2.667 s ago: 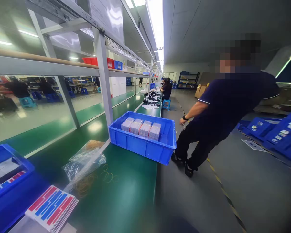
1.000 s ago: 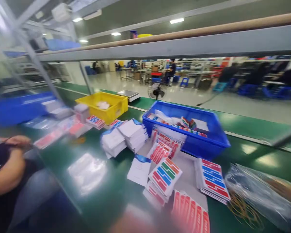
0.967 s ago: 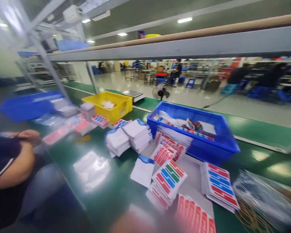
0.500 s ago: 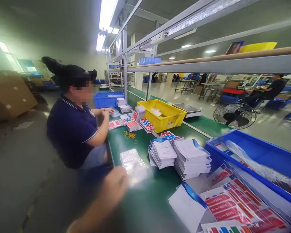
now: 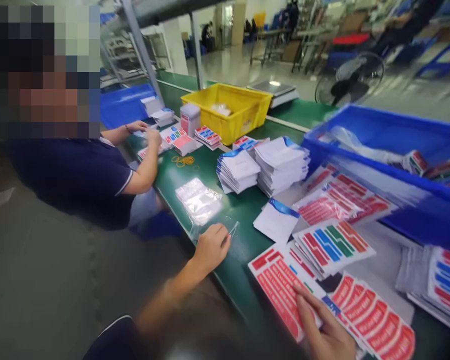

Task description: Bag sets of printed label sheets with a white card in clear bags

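My left hand [image 5: 212, 247] is closed over the table's near edge, pinching a thin clear plastic bag [image 5: 233, 231]. Just beyond it lies a pile of clear plastic bags [image 5: 200, 200]. At the lower right, my right hand [image 5: 326, 327] grips a white sheet with red stickers [image 5: 279, 290], its fingers lying along the face. Close beside that hand are a stack of curved red stickers [image 5: 375, 320] and a stack of cards with red, blue, green and orange stripes [image 5: 335, 245]. White booklets with a blue corner [image 5: 277, 220] lie above them.
Two stacks of white booklets [image 5: 281, 165] stand mid-table, near a yellow bin [image 5: 243, 112] and a blue bin [image 5: 382, 170]. Yellow rubber bands [image 5: 183, 161] lie further left. A co-worker [image 5: 71, 175] handles papers at the left. More striped sheets [image 5: 448, 285] lie far right.
The view has swung down and to the right. My left hand now has a clear bag away from the pile. My right hand has come into view with the red sticker sheet.
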The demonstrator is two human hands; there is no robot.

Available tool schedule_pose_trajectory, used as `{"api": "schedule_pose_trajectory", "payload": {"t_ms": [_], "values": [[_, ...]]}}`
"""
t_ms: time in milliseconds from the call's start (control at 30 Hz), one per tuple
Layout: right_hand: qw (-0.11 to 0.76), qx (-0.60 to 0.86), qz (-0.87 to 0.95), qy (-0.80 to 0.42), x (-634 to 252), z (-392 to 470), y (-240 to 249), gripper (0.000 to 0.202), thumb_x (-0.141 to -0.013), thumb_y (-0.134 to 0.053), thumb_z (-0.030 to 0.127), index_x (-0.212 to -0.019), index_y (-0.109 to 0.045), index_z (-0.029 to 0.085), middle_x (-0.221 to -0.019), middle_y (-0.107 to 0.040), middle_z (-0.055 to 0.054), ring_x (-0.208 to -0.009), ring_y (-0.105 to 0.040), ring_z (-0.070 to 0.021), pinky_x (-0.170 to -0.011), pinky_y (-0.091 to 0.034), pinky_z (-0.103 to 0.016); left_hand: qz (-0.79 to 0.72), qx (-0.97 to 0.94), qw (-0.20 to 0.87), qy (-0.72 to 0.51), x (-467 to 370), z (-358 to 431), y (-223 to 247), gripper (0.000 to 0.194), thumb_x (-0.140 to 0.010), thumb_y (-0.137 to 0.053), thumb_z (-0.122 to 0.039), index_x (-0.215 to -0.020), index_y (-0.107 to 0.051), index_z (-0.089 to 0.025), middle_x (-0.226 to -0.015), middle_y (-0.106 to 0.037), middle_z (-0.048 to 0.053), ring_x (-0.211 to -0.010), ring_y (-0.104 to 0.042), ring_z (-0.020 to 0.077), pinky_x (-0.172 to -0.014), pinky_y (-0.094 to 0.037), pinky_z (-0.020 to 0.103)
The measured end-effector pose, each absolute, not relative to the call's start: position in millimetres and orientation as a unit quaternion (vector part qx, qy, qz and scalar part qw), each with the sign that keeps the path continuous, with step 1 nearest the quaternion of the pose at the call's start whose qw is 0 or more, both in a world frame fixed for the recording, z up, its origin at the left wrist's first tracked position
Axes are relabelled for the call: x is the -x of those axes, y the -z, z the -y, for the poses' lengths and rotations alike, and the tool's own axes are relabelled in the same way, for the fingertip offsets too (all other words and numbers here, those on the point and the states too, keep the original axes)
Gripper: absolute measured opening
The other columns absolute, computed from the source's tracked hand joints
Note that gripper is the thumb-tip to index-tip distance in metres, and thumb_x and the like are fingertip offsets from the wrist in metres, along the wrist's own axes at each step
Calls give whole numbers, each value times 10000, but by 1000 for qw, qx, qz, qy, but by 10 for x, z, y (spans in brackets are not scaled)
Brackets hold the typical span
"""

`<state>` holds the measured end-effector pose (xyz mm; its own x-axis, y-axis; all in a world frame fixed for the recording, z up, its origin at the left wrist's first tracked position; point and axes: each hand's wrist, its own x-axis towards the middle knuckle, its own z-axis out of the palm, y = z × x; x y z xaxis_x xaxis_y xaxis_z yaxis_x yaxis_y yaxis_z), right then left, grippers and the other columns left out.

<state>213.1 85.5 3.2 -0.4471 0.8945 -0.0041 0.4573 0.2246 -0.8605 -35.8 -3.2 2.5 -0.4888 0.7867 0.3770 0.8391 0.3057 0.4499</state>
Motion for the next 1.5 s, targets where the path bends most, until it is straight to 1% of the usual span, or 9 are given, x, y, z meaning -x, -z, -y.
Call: {"api": "schedule_pose_trajectory", "payload": {"t_ms": [167,333,467,600,800,933,1067,1300,1500], "values": [[354,409,788,-295,-2000,-829,-225,213,-872,-557,307,-987,-674,172,-929,-725,-57,-792,-678,-168,-700,-512,-236,794,522,-56,307,1,-101,242,147,-837,-472,-140,-698,-438,-175,-748,-510,10,-698,-489,135,-622,-391,251],[342,344,854,-189,-1869,-750,-142,206,-877,-548,147,-1058,-646,142,-911,-733,-50,-436,-549,-69,-507,-442,-231,783,512,-94,339,-110,-104,252,162,-818,-453,-120,-678,-397,-180,-706,-462,-7,-637,-448,116,-588,-355,248],[307,334,852,-261,-1884,-715,19,211,-892,-524,158,-1068,-639,158,-954,-726,-41,-716,-675,-126,-693,-494,-226,776,516,-99,350,-136,-94,287,152,-841,-433,-130,-702,-401,-180,-741,-475,3,-675,-474,122,-607,-374,247],[257,350,805,-403,-1907,-692,126,208,-906,-511,239,-1061,-644,199,-1022,-708,-35,-973,-653,-152,-827,-486,-219,763,536,-93,350,-155,-85,338,129,-861,-408,-124,-744,-423,-178,-829,-521,26,-778,-518,140,-703,-426,259],[187,368,778,-474,-1948,-682,196,276,-915,-468,316,-1086,-651,201,-1071,-694,-63,-908,-663,-188,-741,-503,-266,753,556,-85,341,-143,-113,355,133,-882,-400,-140,-771,-464,-173,-886,-538,52,-834,-526,164,-742,-456,286],[165,377,754,-512,-1978,-700,203,315,-913,-460,363,-1104,-650,200,-1090,-685,-67,-995,-637,-216,-794,-498,-284,745,576,-73,327,-151,-145,363,140,-884,-396,-141,-796,-501,-166,-926,-547,70,-848,-530,169,-746,-470,294],[139,394,725,-547,-1984,-748,223,344,-905,-464,412,-1084,-658,191,-1015,-698,-61,-932,-644,-217,-782,-507,-295,723,610,-68,317,-142,-158,383,154,-892,-389,-144,-823,-527,-152,-992,-555,94,-878,-534,175,-764,-480,304],[93,404,659,-628,-2009,-885,236,409,-882,-484,464,-1122,-635,169,-981,-700,-92,-1019,-621,-278,-649,-532,-301,720,621,-63,302,-104,-179,397,150,-901,-397,-158,-852,-539,-154,-1041,-547,104,-928,-528,190,-811,-477,332],[86,404,675,-612,-2011,-895,162,394,-883,-477,461,-1087,-653,175,-901,-698,-57,-867,-652,-229,-680,-525,-290,685,660,-67,300,-96,-188,396,121,-890,-410,-150,-830,-515,-144,-1089,-529,128,-974,-516,206,-845,-463,349]]}}
